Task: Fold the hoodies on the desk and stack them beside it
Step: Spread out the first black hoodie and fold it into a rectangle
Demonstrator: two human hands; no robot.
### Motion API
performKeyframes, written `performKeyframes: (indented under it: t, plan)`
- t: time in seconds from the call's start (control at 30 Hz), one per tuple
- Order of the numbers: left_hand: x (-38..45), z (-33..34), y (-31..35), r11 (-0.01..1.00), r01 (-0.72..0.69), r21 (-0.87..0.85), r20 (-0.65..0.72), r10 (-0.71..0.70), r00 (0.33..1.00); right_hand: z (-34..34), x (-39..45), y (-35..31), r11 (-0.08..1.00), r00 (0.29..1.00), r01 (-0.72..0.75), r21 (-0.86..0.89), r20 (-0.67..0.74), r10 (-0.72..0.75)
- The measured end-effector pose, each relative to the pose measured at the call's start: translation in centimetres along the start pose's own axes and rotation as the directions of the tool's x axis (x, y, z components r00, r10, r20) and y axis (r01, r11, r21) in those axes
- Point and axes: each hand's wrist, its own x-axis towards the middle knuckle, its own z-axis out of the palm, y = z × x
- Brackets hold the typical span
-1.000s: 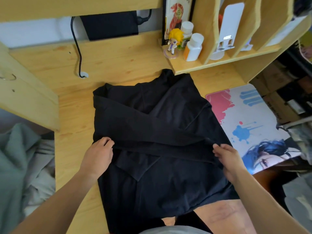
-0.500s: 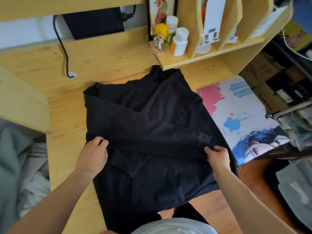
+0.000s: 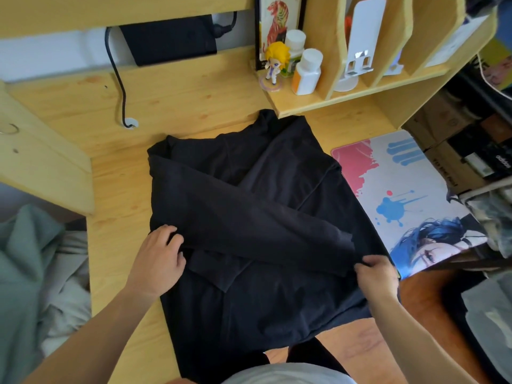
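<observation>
A black hoodie (image 3: pixel 257 206) lies spread on the wooden desk (image 3: pixel 116 189), its sleeves folded across the body and its hem hanging over the front edge. My left hand (image 3: pixel 158 261) grips the hoodie's left side edge, fingers curled into the cloth. My right hand (image 3: pixel 374 275) pinches the right side edge near the folded sleeve's cuff. Both hands sit at about the garment's mid-height.
A printed mouse pad (image 3: pixel 410 200) lies on the desk to the right. A shelf (image 3: pixel 332 101) behind holds a figurine (image 3: pixel 275 65) and bottles (image 3: pixel 306 73). A black cable (image 3: pixel 119 79) runs down at back left. Grey-green bedding (image 3: pixel 30 286) lies left of the desk.
Both hands have stayed on the hoodie's side edges; the right hand has shifted slightly lower along the right edge. The camera view has drifted a little.
</observation>
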Motion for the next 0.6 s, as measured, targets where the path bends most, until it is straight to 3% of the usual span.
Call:
performKeyframes:
  t: [0.07, 0.1, 0.17, 0.23, 0.27, 0.3, 0.33, 0.4, 0.43, 0.47, 0.53, 0.6]
  plan:
    - [0.0, -0.3, 0.7, 0.999, -0.026, -0.03, -0.054, 0.025, 0.998, 1.5, -0.4, -1.6, 0.956, 0.942, 0.289, -0.056, -0.16, -0.295]
    - [0.1, -0.5, 1.0, 0.999, -0.035, -0.039, -0.081, 0.031, 0.996, 2.8, -1.2, -3.2, 0.862, 0.846, 0.499, -0.088, -0.165, -0.507]
    - [1.3, -0.9, 2.5, 0.998, -0.031, -0.047, -0.094, 0.026, 0.995, 6.0, -3.3, -5.8, 0.567, 0.571, 0.803, -0.184, -0.034, -0.82]
    - [2.8, -0.7, 3.4, 0.999, 0.051, -0.013, -0.048, -0.052, 0.997, 9.0, -4.5, -8.0, 0.25, 0.305, 0.934, -0.255, 0.206, -0.93]
    - [3.4, -0.3, 3.5, 0.994, 0.113, 0.004, 0.007, -0.113, 0.994, 10.1, -4.3, -8.7, 0.112, 0.211, 0.946, -0.303, 0.319, -0.924]
    - [3.7, 0.2, 3.3, 0.985, 0.171, 0.024, 0.076, -0.173, 0.982, 11.0, -3.3, -9.1, 0.023, 0.184, 0.933, -0.359, 0.422, -0.888]
    - [3.8, 0.7, 2.9, 0.974, 0.222, 0.05, 0.154, -0.227, 0.962, 11.7, -1.9, -9.3, -0.005, 0.216, 0.91, -0.415, 0.485, -0.847]
    - [3.5, 1.6, 2.4, 0.959, 0.267, 0.096, 0.272, -0.284, 0.92, 12.1, 1.2, -8.9, 0.084, 0.376, 0.861, -0.502, 0.514, -0.771]
    - [3.5, 1.7, 2.4, 0.955, 0.277, 0.107, 0.296, -0.296, 0.908, 12.1, 2.5, -8.5, 0.126, 0.434, 0.839, -0.529, 0.51, -0.743]
    - [3.9, 1.5, 2.5, 0.952, 0.286, 0.106, 0.296, -0.305, 0.905, 12.0, 3.3, -8.1, 0.133, 0.448, 0.83, -0.542, 0.505, -0.738]
    - [5.6, 0.1, 2.4, 0.95, 0.309, 0.042, 0.179, -0.312, 0.933, 12.0, 3.4, -8.0, 0.103, 0.427, 0.828, -0.551, 0.502, -0.752]
    - [8.3, -0.9, 1.3, 0.954, 0.3, -0.028, -0.026, -0.301, 0.953, 12.2, 2.9, -8.7, 0.107, 0.396, 0.832, -0.544, 0.448, -0.802]
